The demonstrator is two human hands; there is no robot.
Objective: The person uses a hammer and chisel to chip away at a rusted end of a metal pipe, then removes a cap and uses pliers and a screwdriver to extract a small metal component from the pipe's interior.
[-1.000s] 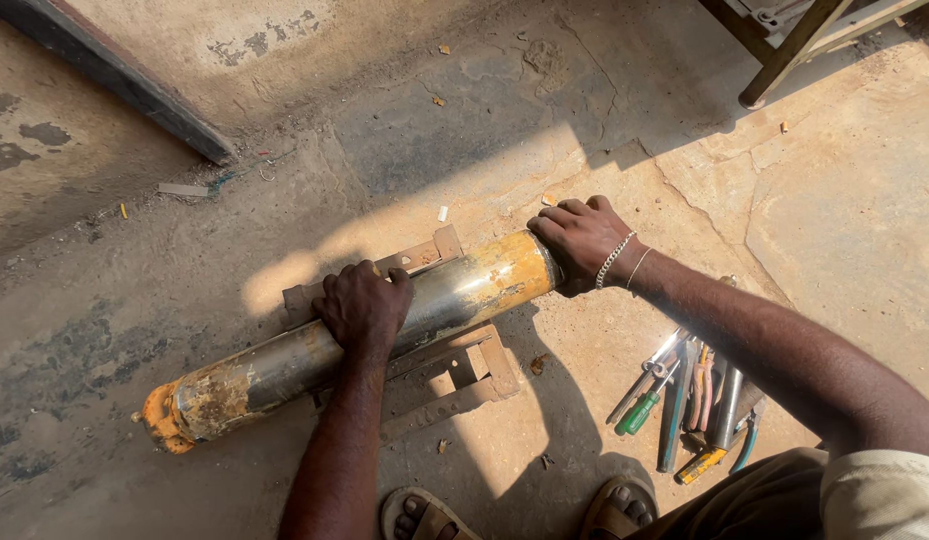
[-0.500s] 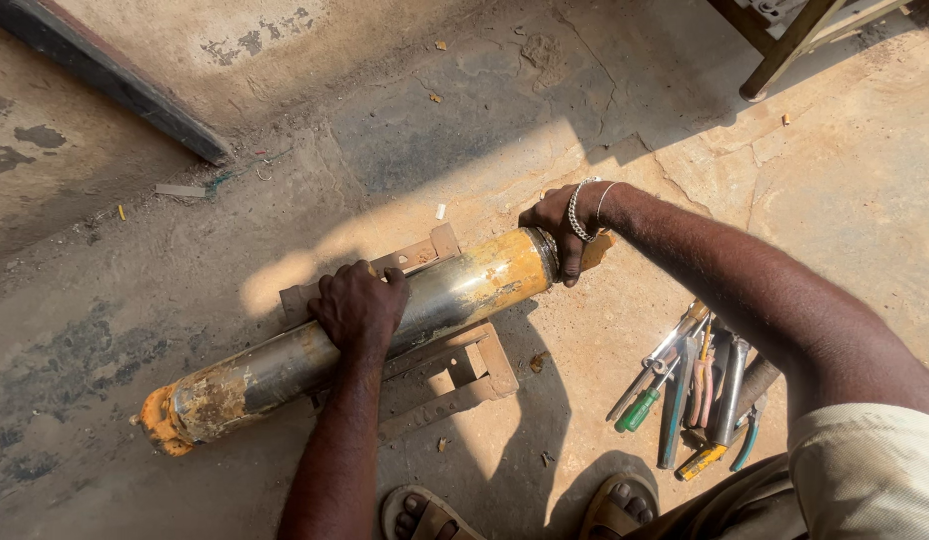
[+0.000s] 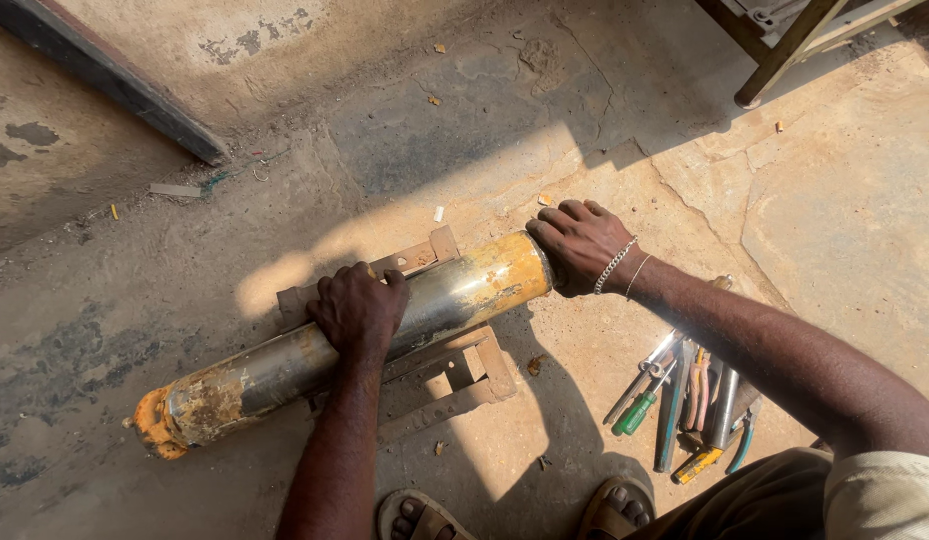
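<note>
A long metal cylinder point(image 3: 455, 300), shiny steel with rusty yellow patches at both ends, lies across a low wooden frame point(image 3: 465, 375) on the ground. My left hand point(image 3: 360, 310) is clasped over the top of the cylinder's middle. At the cylinder's right end sits my right hand point(image 3: 580, 245), a chain bracelet on its wrist, with the fingers curled over the end face. What lies under those fingers is hidden.
A pile of hand tools point(image 3: 690, 400), screwdrivers and pliers among them, lies on the stone floor at the right. My sandalled feet point(image 3: 415, 515) are at the bottom edge. A wooden furniture leg point(image 3: 785, 55) stands at the top right, a dark beam point(image 3: 105, 80) at the top left.
My right hand turned at the cylinder's right end, wrist rolling over and back. The left hand stayed on the middle; the cylinder kept its place.
</note>
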